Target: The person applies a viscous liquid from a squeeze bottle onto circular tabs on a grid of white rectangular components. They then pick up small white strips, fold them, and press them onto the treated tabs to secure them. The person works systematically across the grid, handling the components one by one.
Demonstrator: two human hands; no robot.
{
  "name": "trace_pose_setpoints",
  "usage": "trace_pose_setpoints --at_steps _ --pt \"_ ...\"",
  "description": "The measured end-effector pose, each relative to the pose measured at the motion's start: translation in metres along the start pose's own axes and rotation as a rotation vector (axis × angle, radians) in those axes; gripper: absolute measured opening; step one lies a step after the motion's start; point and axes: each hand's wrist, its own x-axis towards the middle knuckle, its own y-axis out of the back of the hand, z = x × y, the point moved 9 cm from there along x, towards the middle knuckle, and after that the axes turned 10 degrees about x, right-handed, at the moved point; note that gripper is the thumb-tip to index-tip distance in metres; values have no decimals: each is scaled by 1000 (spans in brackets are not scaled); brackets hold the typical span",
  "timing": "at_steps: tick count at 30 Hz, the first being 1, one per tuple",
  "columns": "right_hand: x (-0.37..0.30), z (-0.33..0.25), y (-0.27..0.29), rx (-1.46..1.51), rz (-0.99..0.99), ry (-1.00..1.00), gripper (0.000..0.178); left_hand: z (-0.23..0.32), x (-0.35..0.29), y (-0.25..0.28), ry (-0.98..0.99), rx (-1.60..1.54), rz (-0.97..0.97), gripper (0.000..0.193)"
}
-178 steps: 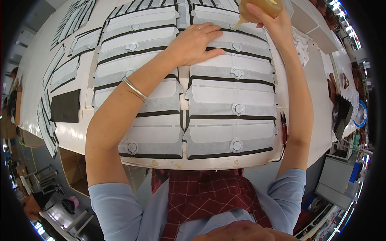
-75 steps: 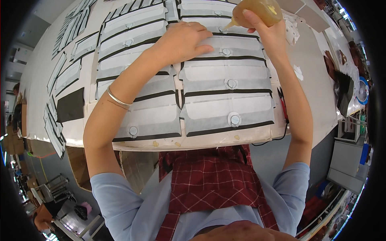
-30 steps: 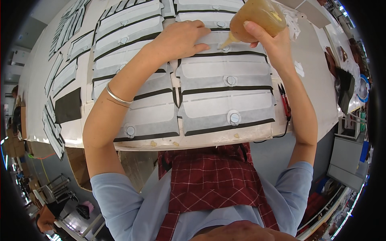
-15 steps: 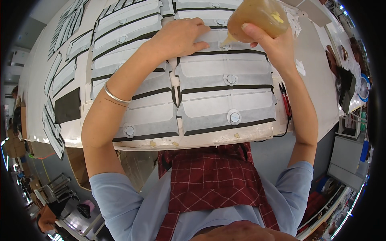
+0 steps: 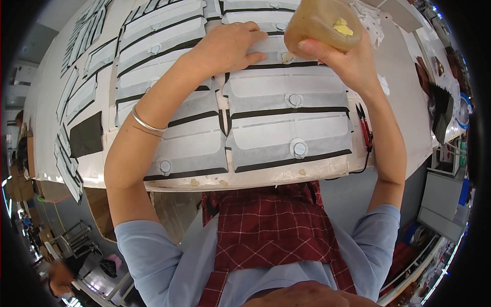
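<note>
Over the right-hand column of pale panels (image 5: 284, 82) on the white table (image 5: 404, 117), I hold the amber squeeze bottle (image 5: 319, 25) tipped, narrow end down, near the disc of the third panel from the near edge. Contact there: cannot tell. Bottle judged light to moderate, walls soft, probably slick if wet; best hold is around the body, thumb on the near side, clear of the tip. Panels look thin and light, likely to slide if brushed; edges are the safer hold. Discs (image 5: 299, 149) seem stiffer.

Right hand (image 5: 348, 64): wrapped on the bottle, thumb across it, other fingers mostly hidden. Left hand (image 5: 227, 48): palm down over the panels, fingers loosely bent, thumb apart, grasping nothing visible; fingertip pressure unclear.
</note>
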Motion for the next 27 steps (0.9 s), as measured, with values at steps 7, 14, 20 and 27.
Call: trace_pose_setpoints --at_steps 7,14,20,27 --pt "-26 -32 57 -395 182 211 57 -1 -4 -1 -13 29 67 43" --pt "-76 -82 106 -126 321 424 75 -1 -5 -3 0 61 80 43" --pt "-76 -28 45 345 251 26 41 36 -24 35 -49 -36 188 40" --pt "-70 -12 19 220 173 -65 45 81 -71 34 -96 -361 -63 40"
